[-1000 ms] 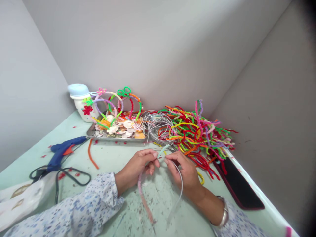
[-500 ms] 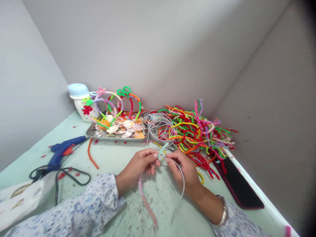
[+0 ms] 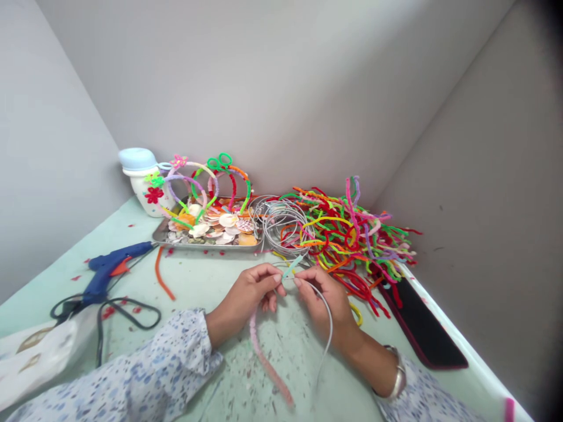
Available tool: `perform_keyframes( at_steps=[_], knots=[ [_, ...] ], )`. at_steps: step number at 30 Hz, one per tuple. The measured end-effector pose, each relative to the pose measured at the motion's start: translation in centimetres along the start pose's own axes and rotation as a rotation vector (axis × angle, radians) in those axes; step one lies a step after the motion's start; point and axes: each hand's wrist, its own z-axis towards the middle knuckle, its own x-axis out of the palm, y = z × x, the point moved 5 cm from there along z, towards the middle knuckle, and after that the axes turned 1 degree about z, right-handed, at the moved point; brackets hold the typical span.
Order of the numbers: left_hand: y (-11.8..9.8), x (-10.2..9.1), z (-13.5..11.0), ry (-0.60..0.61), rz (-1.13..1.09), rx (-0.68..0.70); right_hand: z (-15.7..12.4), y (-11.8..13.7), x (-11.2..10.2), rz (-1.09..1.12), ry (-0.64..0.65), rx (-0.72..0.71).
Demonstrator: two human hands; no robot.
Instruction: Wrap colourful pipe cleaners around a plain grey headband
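In the middle of the table, my left hand [image 3: 253, 291] pinches a pipe cleaner whose pale pink length [image 3: 265, 360] hangs below the palm. A short light-blue pipe cleaner piece [image 3: 292, 265] sticks up from between my fingertips. Close beside it, my right hand [image 3: 324, 299] is closed in a pinch on a grey wire [image 3: 331, 325], which bends over the hand and down toward the table. The two sets of fingertips almost meet. How the wire and the fuzzy pieces join there is partly hidden by my fingers.
A metal tray [image 3: 206, 247] holds shells and decorated headbands [image 3: 192, 180]. Coiled wire [image 3: 285, 225] and a heap of colourful pipe cleaners [image 3: 356, 234] lie right. Leftward are a blue glue gun [image 3: 103, 275], a white bottle [image 3: 143, 187] and an orange pipe cleaner [image 3: 162, 275]. A black flat case [image 3: 428, 328] lies right.
The hanging pink pipe cleaner has swung to the right, and the loose wire bend has shifted slightly right. My hands keep nearly the same pinch and place.
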Motion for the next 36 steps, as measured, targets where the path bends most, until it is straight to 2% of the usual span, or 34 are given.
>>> perform_keyframes(
  at_steps=[20, 30, 36],
  knots=[
    [-0.03, 0.03, -0.12, -0.050, 0.022, 0.006, 0.26, -0.10, -0.12, -0.025, 0.033, 0.050],
    [0.12, 0.00, -0.25, -0.078, 0.154, 0.047, 0.21, -0.17, 0.03, 0.034, 0.059, 0.142],
    [-0.04, -0.06, -0.29, -0.097, 0.172, 0.054, 0.29, -0.29, -0.01, 0.028, 0.060, 0.102]
  ],
)
